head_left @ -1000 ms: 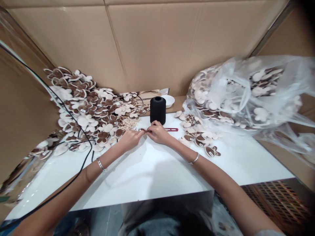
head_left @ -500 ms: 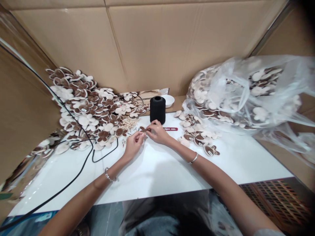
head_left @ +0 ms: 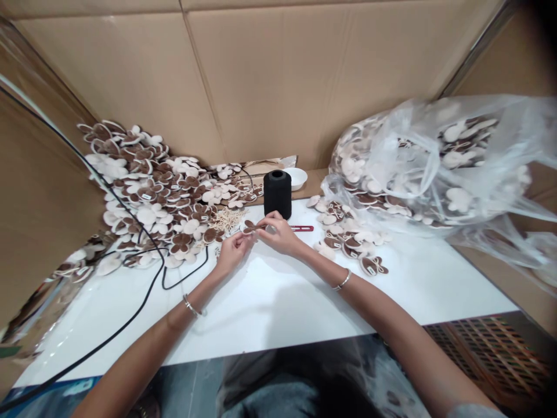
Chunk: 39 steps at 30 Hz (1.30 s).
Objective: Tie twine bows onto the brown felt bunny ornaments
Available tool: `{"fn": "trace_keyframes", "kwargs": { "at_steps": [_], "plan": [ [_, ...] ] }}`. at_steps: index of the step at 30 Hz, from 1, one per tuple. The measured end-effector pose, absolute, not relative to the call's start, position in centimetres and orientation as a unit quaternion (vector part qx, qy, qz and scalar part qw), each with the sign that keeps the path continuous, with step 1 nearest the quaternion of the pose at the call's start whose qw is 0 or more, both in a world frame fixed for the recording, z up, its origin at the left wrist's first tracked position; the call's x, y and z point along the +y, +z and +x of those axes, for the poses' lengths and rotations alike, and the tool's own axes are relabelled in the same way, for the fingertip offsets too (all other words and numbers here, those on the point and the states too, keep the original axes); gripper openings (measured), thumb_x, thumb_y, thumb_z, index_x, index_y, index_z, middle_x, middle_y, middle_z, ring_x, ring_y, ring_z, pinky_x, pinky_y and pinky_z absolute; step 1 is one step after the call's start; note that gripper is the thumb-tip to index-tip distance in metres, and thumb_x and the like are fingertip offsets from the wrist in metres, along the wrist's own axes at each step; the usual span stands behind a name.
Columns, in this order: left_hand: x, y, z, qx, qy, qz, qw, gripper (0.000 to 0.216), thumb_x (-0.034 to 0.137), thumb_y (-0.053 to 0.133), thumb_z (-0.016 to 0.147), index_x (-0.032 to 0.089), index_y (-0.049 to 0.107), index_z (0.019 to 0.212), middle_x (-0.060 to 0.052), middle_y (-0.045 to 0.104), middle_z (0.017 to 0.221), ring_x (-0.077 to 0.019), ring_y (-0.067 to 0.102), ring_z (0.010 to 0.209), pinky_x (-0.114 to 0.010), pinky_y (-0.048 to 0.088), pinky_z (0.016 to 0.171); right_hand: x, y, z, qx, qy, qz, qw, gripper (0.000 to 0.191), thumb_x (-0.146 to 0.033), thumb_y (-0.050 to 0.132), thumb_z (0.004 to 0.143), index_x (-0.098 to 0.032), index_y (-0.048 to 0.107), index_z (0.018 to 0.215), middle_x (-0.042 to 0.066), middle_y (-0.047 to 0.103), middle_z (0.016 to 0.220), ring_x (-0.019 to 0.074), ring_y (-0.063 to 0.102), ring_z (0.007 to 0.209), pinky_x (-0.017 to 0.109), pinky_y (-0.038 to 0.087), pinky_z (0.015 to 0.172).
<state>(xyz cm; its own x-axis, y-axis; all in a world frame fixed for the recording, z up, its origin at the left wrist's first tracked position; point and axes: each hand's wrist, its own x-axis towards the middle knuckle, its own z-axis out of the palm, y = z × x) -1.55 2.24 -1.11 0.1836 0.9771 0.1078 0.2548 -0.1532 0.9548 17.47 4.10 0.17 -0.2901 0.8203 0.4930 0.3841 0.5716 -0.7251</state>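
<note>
My right hand (head_left: 281, 233) pinches a small brown rabbit-head-shaped fabric patch (head_left: 249, 225) above the white table. Its ears stick out to the left of my fingertips, and the rest is hidden by them. My left hand (head_left: 232, 251) is just below and left of the patch, its fingertips pressed together. What they grip is too small to make out. Close by on the left lies a bunch of cream cord bows (head_left: 228, 220). A black thread cone (head_left: 277, 196) stands right behind my right hand, and a red cutter (head_left: 301, 228) lies partly behind it.
A big heap of brown and cream patches (head_left: 150, 215) covers the left side. On the right are patches with cord bows (head_left: 374, 265) and a clear plastic bag (head_left: 418, 168) full of patches. A white bowl (head_left: 298, 177) stands behind the cone. Black cable (head_left: 143, 302) crosses the left.
My left hand has drawn slightly left, away from my right hand. More of the patch's ears now shows beyond my right fingertips.
</note>
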Motion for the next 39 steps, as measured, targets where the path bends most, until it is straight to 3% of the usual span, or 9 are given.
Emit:
{"fn": "trace_keyframes", "kwargs": {
  "at_steps": [4,9,17,22,29,35,39],
  "plan": [
    [5.4,0.0,-2.2,0.431,0.376,0.737,0.359,0.019,0.03,0.056,0.08,0.014,0.066,0.078,-0.001,0.06,0.064,-0.0113,0.048,0.055,-0.021,0.035,0.051,3.9,0.6,17.8,-0.784,0.239,-0.384,0.425,0.013,-0.025,0.064,0.087,-0.018,0.071,0.096,0.005,0.058,0.09,0.0199,0.053,0.097,0.036,0.042,0.091],
    [7.6,2.3,-3.6,0.386,0.257,0.838,0.287,0.022,0.024,0.048,0.084,0.015,0.068,0.084,0.0,0.061,0.066,-0.0119,0.048,0.057,-0.021,0.035,0.054,4.0,0.7,18.1,-0.787,0.236,-0.378,0.427,0.015,-0.025,0.062,0.088,-0.018,0.07,0.098,0.006,0.058,0.09,0.0199,0.053,0.097,0.034,0.045,0.088],
    [4.5,1.9,-5.1,0.412,0.243,0.763,0.434,0.029,0.043,0.056,0.087,0.015,0.065,0.082,0.006,0.041,0.05,-0.0083,0.032,0.043,-0.02,0.024,0.043,4.2,0.7,17.6,-0.767,0.245,-0.382,0.453,0.013,-0.025,0.064,0.087,-0.017,0.071,0.094,0.005,0.058,0.088,0.0191,0.054,0.095,0.033,0.045,0.088],
    [4.6,1.3,-4.4,0.421,0.277,0.745,0.437,0.029,0.04,0.056,0.086,0.014,0.066,0.088,0.005,0.047,0.053,-0.0082,0.035,0.043,-0.02,0.026,0.043,4.1,0.8,17.6,-0.775,0.252,-0.375,0.441,0.013,-0.025,0.064,0.087,-0.018,0.071,0.096,0.005,0.059,0.089,0.02,0.053,0.096,0.035,0.044,0.089],
    [9.2,3.6,-3.2,0.328,0.169,0.9,0.231,0.024,0.023,0.045,0.088,0.017,0.069,0.09,-0.004,0.07,0.077,-0.0151,0.061,0.067,-0.022,0.041,0.064,4.0,0.9,18.2,-0.852,0.189,-0.328,0.362,0.017,-0.022,0.057,0.092,-0.02,0.07,0.103,0.007,0.063,0.091,0.0228,0.047,0.1,0.04,0.041,0.092],
    [7.5,6.4,-2.5,0.299,0.035,0.953,0.015,0.015,0.011,0.05,0.083,0.018,0.063,0.08,-0.004,0.067,0.066,-0.0162,0.058,0.057,-0.024,0.037,0.058,4.1,0.6,18.1,-0.876,0.111,-0.331,0.333,0.015,-0.018,0.055,0.09,-0.017,0.07,0.093,0.009,0.06,0.081,0.0253,0.046,0.098,0.041,0.04,0.089],
    [4.5,5.6,-2.8,0.301,0.03,0.95,-0.078,0.016,0.006,0.045,0.085,0.015,0.058,0.088,-0.005,0.064,0.066,-0.017,0.058,0.055,-0.025,0.037,0.055,4.0,0.2,17.6,-0.861,0.106,-0.351,0.353,0.012,-0.018,0.055,0.089,-0.017,0.067,0.086,0.007,0.057,0.076,0.0248,0.049,0.094,0.04,0.04,0.088]
  ]
}}
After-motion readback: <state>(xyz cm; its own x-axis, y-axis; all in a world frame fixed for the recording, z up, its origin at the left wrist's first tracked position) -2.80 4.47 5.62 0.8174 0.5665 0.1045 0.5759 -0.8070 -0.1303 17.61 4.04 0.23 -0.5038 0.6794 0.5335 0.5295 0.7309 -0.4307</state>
